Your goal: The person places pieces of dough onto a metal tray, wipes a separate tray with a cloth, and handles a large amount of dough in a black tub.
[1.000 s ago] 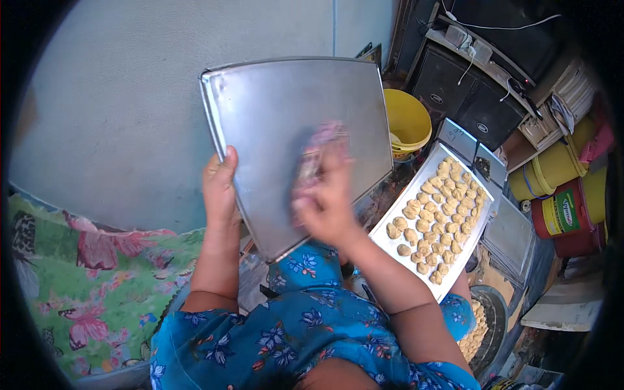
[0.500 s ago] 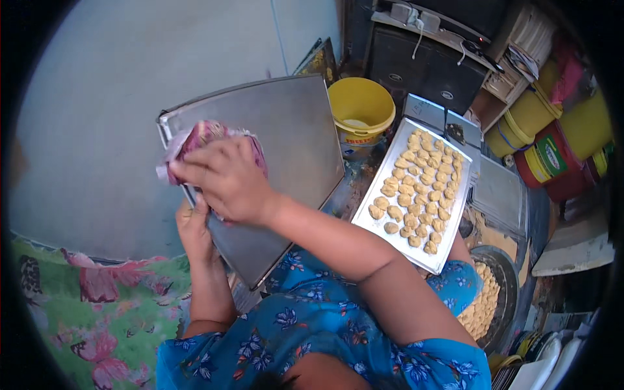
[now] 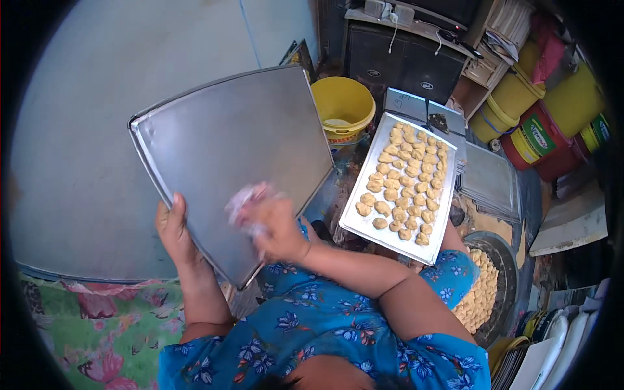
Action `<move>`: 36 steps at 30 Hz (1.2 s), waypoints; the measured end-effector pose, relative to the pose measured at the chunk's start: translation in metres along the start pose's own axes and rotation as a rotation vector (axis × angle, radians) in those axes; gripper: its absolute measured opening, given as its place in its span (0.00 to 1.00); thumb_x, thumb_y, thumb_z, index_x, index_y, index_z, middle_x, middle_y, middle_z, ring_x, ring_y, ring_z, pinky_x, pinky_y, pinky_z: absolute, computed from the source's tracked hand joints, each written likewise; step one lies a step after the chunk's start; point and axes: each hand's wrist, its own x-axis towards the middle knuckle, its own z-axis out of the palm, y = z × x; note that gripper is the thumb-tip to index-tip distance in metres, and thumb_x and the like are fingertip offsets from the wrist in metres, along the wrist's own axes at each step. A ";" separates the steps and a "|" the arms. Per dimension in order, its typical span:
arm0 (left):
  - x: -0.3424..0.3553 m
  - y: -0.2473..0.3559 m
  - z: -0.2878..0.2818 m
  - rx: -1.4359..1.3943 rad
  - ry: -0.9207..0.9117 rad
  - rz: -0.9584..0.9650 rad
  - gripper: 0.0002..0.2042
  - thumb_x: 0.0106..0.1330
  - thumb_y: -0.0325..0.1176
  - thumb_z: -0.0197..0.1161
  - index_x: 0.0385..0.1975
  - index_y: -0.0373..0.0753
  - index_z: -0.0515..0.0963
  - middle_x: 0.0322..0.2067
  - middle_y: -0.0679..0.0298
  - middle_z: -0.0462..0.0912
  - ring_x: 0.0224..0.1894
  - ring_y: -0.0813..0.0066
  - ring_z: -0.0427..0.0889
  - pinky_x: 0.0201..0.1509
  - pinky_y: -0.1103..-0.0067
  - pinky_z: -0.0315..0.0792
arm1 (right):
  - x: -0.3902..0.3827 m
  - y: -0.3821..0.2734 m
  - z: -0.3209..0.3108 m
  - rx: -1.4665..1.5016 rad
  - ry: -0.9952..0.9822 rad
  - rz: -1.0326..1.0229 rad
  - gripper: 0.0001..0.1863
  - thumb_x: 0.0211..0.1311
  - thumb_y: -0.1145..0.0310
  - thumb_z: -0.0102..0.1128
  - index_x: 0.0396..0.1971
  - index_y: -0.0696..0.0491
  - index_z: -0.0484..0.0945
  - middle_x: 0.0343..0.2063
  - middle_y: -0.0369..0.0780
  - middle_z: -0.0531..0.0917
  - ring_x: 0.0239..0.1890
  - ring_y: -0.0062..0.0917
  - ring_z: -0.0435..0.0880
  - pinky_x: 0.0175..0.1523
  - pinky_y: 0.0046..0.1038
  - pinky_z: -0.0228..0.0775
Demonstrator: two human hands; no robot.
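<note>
Tilted up in front of me is a metal baking tray [image 3: 240, 130] with nothing on its surface. My left hand [image 3: 174, 227] is closed on its left edge, the thumb lying over the rim. My right hand [image 3: 279, 227], smeared by motion, presses a pink and white cloth [image 3: 250, 203] against the lower part of the tray. To the right, a second baking tray [image 3: 354, 218] carries rows of yellowish dough pieces [image 3: 408, 175]. It rests beside my right knee.
A dark round basin [image 3: 510, 273] full of more dough pieces stands by my right leg. Behind the trays is a yellow bucket [image 3: 344, 104]. Flat metal trays [image 3: 491, 179] lie stacked at the right, near stacked tubs [image 3: 546, 140]. A green flowered cloth [image 3: 104, 331] lies at the left.
My right hand has moved the cloth from the tray's upper left edge down and right across its face. My left hand has shifted slightly left and still grips the edge.
</note>
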 end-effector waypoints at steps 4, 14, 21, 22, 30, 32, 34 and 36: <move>-0.002 -0.001 0.006 0.017 0.051 0.040 0.12 0.67 0.35 0.54 0.42 0.32 0.74 0.34 0.62 0.80 0.33 0.76 0.79 0.37 0.81 0.73 | 0.010 0.000 -0.013 -0.056 0.037 -0.241 0.21 0.45 0.69 0.54 0.44 0.46 0.76 0.44 0.40 0.76 0.50 0.35 0.73 0.55 0.40 0.60; 0.003 0.010 0.011 0.012 -0.074 0.225 0.14 0.69 0.35 0.51 0.45 0.30 0.71 0.39 0.58 0.79 0.37 0.72 0.80 0.39 0.79 0.74 | 0.012 0.074 -0.190 0.612 0.645 0.763 0.19 0.57 0.76 0.48 0.51 0.59 0.69 0.43 0.41 0.77 0.43 0.22 0.77 0.49 0.23 0.70; 0.007 0.022 0.045 -0.340 -0.129 0.072 0.16 0.69 0.33 0.49 0.50 0.29 0.69 0.43 0.53 0.78 0.43 0.67 0.79 0.47 0.74 0.74 | 0.027 0.066 -0.215 -0.436 0.442 0.106 0.20 0.53 0.76 0.51 0.49 0.54 0.74 0.44 0.44 0.77 0.45 0.33 0.78 0.50 0.33 0.69; 0.004 0.025 0.035 -0.338 -0.132 0.071 0.16 0.69 0.33 0.49 0.50 0.29 0.69 0.43 0.53 0.78 0.43 0.67 0.79 0.47 0.74 0.74 | 0.028 0.081 -0.220 -0.436 0.445 0.107 0.20 0.53 0.76 0.51 0.49 0.54 0.74 0.44 0.44 0.77 0.45 0.33 0.78 0.50 0.33 0.69; 0.008 0.042 0.000 -0.063 -0.117 0.369 0.17 0.70 0.35 0.50 0.51 0.28 0.67 0.43 0.55 0.77 0.42 0.68 0.79 0.45 0.75 0.74 | -0.021 0.152 -0.223 0.533 0.836 0.792 0.15 0.59 0.72 0.51 0.46 0.60 0.74 0.33 0.38 0.79 0.34 0.20 0.78 0.40 0.22 0.70; 0.007 0.047 -0.001 -0.021 -0.111 0.366 0.17 0.70 0.35 0.50 0.51 0.28 0.67 0.43 0.55 0.77 0.41 0.69 0.79 0.45 0.75 0.74 | -0.014 0.148 -0.233 0.403 0.855 0.716 0.15 0.58 0.74 0.50 0.46 0.59 0.72 0.35 0.38 0.79 0.34 0.19 0.77 0.40 0.22 0.70; 0.009 0.044 0.003 -0.016 -0.152 0.349 0.18 0.72 0.37 0.46 0.52 0.28 0.66 0.46 0.54 0.76 0.43 0.68 0.78 0.46 0.75 0.74 | -0.009 0.137 -0.249 0.317 0.865 0.669 0.18 0.55 0.77 0.51 0.49 0.60 0.71 0.42 0.40 0.78 0.42 0.23 0.77 0.50 0.23 0.67; 0.014 0.029 0.006 -0.071 -0.194 0.291 0.17 0.71 0.35 0.47 0.52 0.28 0.67 0.45 0.54 0.76 0.43 0.68 0.78 0.46 0.75 0.73 | -0.005 0.121 -0.268 0.352 0.937 0.622 0.20 0.55 0.76 0.52 0.51 0.58 0.69 0.43 0.40 0.77 0.41 0.22 0.77 0.48 0.25 0.69</move>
